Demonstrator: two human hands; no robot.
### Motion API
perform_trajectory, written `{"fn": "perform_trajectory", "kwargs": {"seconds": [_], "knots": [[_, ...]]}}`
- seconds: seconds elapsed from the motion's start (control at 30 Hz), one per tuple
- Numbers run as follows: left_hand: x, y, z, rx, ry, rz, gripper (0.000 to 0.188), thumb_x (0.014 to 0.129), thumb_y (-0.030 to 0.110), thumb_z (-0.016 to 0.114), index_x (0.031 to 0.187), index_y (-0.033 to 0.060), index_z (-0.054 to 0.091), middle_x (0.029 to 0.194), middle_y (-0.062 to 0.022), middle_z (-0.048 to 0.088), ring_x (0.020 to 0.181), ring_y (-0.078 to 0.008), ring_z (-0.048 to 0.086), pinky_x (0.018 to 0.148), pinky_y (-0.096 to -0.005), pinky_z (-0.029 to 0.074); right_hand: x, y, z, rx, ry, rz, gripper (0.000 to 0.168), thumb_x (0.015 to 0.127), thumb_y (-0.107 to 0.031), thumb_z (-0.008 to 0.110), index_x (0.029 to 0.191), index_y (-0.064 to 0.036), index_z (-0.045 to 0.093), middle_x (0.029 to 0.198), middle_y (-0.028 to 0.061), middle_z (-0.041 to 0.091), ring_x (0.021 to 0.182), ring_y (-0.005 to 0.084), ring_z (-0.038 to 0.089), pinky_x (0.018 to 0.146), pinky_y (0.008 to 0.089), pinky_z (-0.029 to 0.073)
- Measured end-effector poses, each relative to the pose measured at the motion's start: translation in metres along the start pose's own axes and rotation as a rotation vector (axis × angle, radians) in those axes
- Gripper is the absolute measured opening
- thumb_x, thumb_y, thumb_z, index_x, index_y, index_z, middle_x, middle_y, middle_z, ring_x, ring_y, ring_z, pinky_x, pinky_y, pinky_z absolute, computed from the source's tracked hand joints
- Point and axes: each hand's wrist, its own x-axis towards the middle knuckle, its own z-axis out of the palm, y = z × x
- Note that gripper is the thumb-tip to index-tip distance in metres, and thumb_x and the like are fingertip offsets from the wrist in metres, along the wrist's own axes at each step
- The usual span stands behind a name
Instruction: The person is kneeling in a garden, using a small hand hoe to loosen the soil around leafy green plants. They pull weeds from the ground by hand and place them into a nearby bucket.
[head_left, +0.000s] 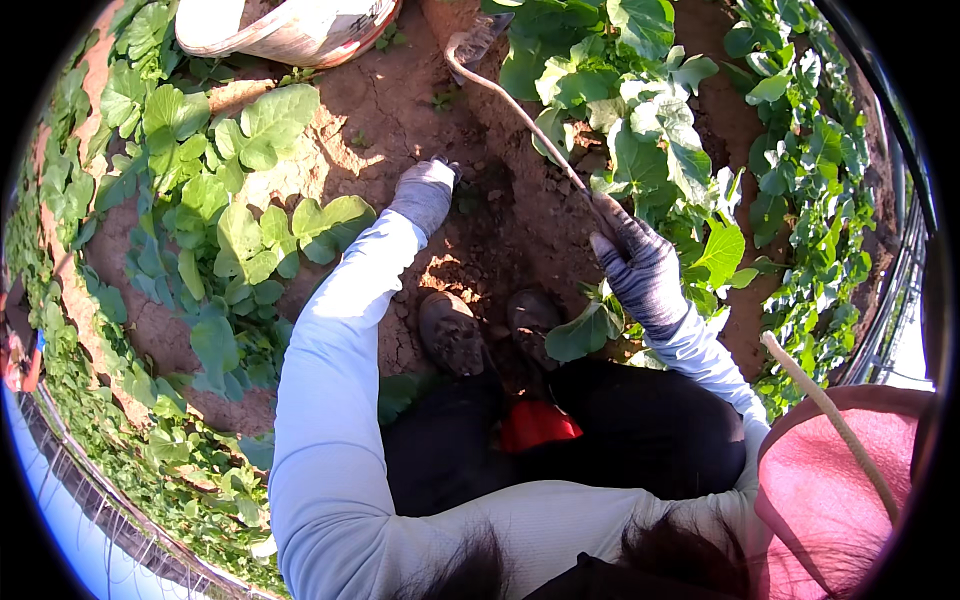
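My right hand (643, 264), in a grey knit glove, grips the handle of a hand hoe (529, 124). The hoe's thin, curved neck runs up and left to a soil-covered blade (480, 39) at the far end of the furrow. My left hand (426, 193), also gloved, reaches low over the bare brown soil (379, 112). Its dark fingertips point down and are partly hidden, so whether they pinch anything is unclear. A small green weed (466, 201) grows in the shadow just beside that hand.
Broad-leaved crop plants line the furrow on the left (262, 232) and right (641, 154). A dirty white bucket (300, 37) stands at the upper left. My shoes (450, 334) rest on the soil, with something red (538, 426) between my legs. A pink hat brim (832, 465) intrudes at lower right.
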Motion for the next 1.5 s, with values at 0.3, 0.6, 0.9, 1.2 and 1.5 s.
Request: {"fn": "perform_trajectory", "kwargs": {"seconds": [0.3, 0.6, 0.9, 1.2, 1.5], "knots": [[-0.12, -0.002, -0.14, -0.771, 0.598, 0.494, 0.024, 0.081, 0.013, 0.068, 0.102, 0.0024, 0.061, 0.089, -0.007, 0.063, 0.079, -0.0131, 0.058, 0.068, -0.0256, 0.047, -0.001, 0.0, 0.001, 0.024, -0.006, 0.005, 0.042, 0.082, -0.012, 0.063, 0.123, -0.015, 0.055, 0.095, 0.0138, 0.064, 0.086, 0.0261, 0.065, 0.074, 0.0315, 0.05], [-0.097, -0.013, -0.219, 0.051, 1.373, 0.252, 0.038, 0.081, 0.017, 0.068, 0.112, 0.0022, 0.053, 0.094, -0.0129, 0.063, 0.085, -0.0213, 0.062, 0.076, -0.0322, 0.048, -0.004, 0.004, 0.004, -0.029, -0.081, -0.011, 0.043, 0.082, -0.014, 0.062, 0.125, -0.016, 0.054, 0.093, 0.0154, 0.064, 0.082, 0.0299, 0.064, 0.071, 0.035, 0.05], [0.028, -0.11, -0.072, -0.447, 0.177, -0.484, 0.044, 0.088, 0.032, 0.052, 0.127, 0.0113, 0.046, 0.129, -0.0096, 0.048, 0.113, -0.0276, 0.051, 0.094, -0.038, 0.041, 0.0, -0.004, 0.009, -0.004, -0.136, 0.008, 0.042, 0.083, -0.014, 0.062, 0.124, -0.012, 0.054, 0.102, 0.017, 0.064, 0.093, 0.0286, 0.064, 0.077, 0.0331, 0.05], [0.045, -0.133, -0.045, -1.092, 0.325, -0.53, 0.041, 0.09, 0.036, 0.05, 0.121, 0.01, 0.049, 0.104, -0.0107, 0.058, 0.084, -0.0215, 0.057, 0.074, -0.0378, 0.046, 0.036, -0.008, 0.064, 0.241, -0.308, 0.101, 0.045, 0.085, -0.012, 0.062, 0.128, -0.006, 0.049, 0.112, 0.0119, 0.063, 0.104, 0.0149, 0.059, 0.087, 0.0269, 0.046], [0.031, -0.098, -0.073, -1.396, 0.194, -0.742, 0.032, 0.092, 0.037, 0.041, 0.12, 0.0207, 0.044, 0.102, -0.0063, 0.054, 0.092, -0.0207, 0.052, 0.082, -0.036, 0.039, 0.062, 0.01, 0.112, 0.218, -0.401, 0.129, 0.045, 0.088, -0.018, 0.059, 0.131, -0.009, 0.047, 0.097, 0.0081, 0.065, 0.076, 0.0123, 0.059, 0.075, 0.0267, 0.048]]}}
